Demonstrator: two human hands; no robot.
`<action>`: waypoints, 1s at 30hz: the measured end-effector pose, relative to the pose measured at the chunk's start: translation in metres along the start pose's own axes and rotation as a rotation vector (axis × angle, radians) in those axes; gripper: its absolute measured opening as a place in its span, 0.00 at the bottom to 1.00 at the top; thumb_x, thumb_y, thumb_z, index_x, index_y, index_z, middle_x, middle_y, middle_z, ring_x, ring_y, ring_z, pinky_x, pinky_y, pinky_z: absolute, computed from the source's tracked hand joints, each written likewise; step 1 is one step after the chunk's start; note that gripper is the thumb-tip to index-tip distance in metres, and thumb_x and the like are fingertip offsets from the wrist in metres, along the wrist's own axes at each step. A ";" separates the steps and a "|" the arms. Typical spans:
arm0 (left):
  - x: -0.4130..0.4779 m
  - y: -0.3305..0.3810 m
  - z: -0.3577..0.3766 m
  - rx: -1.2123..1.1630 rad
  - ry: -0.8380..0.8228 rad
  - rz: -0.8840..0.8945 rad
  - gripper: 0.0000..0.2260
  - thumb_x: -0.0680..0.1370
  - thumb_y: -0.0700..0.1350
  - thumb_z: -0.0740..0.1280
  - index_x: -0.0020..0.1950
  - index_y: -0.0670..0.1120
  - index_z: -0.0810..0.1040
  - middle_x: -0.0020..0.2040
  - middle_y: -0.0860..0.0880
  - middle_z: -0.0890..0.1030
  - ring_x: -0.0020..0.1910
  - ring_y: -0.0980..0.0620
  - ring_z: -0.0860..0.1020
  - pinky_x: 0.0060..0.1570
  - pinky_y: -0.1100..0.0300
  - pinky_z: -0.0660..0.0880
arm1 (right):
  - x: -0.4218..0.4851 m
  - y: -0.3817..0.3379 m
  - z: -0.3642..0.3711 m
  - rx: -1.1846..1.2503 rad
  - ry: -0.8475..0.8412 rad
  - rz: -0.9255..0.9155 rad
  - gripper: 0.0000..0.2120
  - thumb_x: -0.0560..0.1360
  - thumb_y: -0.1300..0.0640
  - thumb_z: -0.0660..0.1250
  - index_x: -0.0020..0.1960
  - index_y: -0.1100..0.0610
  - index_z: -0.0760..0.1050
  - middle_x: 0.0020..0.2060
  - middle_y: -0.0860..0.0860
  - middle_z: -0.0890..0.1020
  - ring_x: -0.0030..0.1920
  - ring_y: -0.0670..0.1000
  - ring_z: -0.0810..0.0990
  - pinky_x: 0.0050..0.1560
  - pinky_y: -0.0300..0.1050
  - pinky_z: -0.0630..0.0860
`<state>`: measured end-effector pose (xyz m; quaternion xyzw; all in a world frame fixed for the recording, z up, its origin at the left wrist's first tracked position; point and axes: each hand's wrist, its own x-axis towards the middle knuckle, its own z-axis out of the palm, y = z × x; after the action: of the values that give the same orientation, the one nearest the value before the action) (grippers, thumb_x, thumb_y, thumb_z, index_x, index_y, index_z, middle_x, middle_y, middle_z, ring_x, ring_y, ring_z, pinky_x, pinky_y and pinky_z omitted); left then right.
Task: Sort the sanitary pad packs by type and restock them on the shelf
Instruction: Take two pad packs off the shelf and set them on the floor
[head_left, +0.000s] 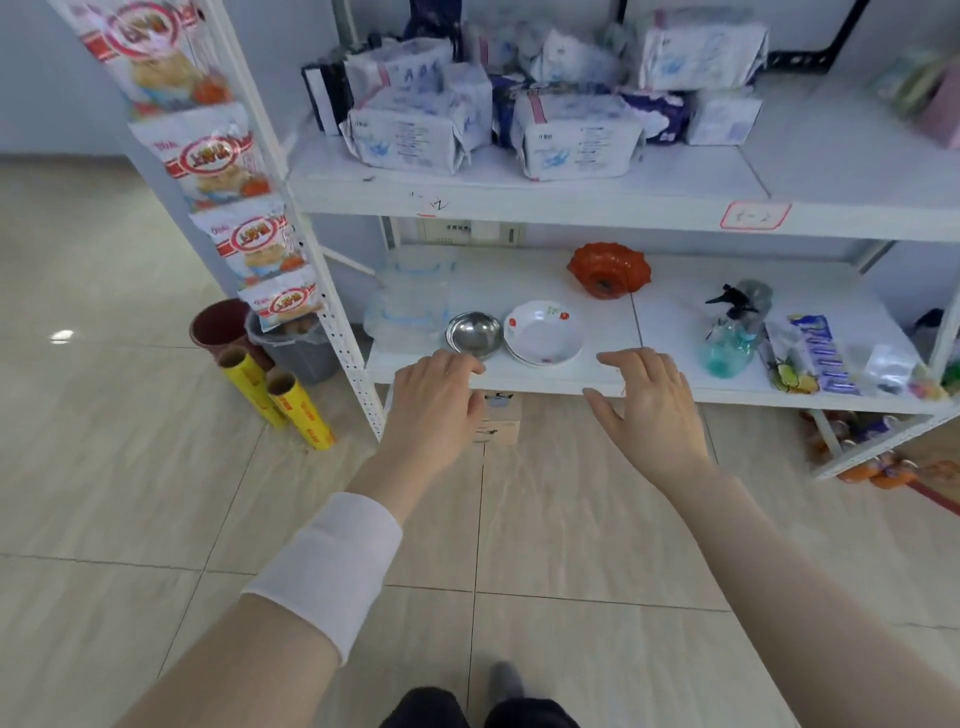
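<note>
We reach both arms toward the white shelf unit. Our left hand (434, 400) and right hand (649, 405) hang palm-down over the front edge of the lower shelf (670, 382), each grip wide with loosely bent fingers and holding nothing. We cannot tell whether the fingertips touch the board.

The sanitary pad packs (576, 132) lie heaped on the upper shelf (519, 195), white ones in front and on top, dark blue ones (660, 117) tucked among them.

On the lower shelf a steel bowl (474, 332) sits just beyond our left fingers, touching a white bowl (543, 335). An orange dish (609, 270) stands farther back, and a spray bottle (732, 332) to the right. A white wristband (332, 566) wraps our left forearm.
</note>
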<state>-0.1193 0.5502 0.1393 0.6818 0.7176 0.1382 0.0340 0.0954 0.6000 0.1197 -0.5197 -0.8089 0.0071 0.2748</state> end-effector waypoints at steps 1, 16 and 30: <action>0.011 -0.001 -0.003 -0.003 0.010 -0.006 0.13 0.78 0.47 0.60 0.63 0.48 0.71 0.60 0.49 0.74 0.59 0.48 0.72 0.57 0.56 0.62 | 0.013 0.003 0.001 0.007 0.010 -0.004 0.17 0.69 0.58 0.73 0.55 0.62 0.76 0.48 0.60 0.79 0.49 0.64 0.77 0.47 0.55 0.74; 0.209 -0.051 -0.051 -0.092 0.151 0.021 0.14 0.78 0.46 0.61 0.63 0.46 0.72 0.61 0.47 0.74 0.60 0.47 0.72 0.58 0.53 0.64 | 0.212 0.021 0.024 0.103 0.114 0.205 0.20 0.73 0.52 0.68 0.60 0.63 0.73 0.55 0.59 0.77 0.57 0.62 0.73 0.57 0.54 0.69; 0.345 -0.090 -0.054 -0.154 0.260 0.003 0.13 0.78 0.47 0.62 0.61 0.46 0.73 0.59 0.46 0.75 0.60 0.45 0.72 0.57 0.49 0.66 | 0.340 0.065 0.048 -0.032 0.191 0.525 0.27 0.74 0.44 0.65 0.63 0.63 0.69 0.60 0.61 0.73 0.61 0.63 0.69 0.59 0.55 0.65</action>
<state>-0.2426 0.8795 0.2169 0.6545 0.7022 0.2802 -0.0073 0.0227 0.9298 0.2079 -0.7140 -0.6170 0.0162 0.3304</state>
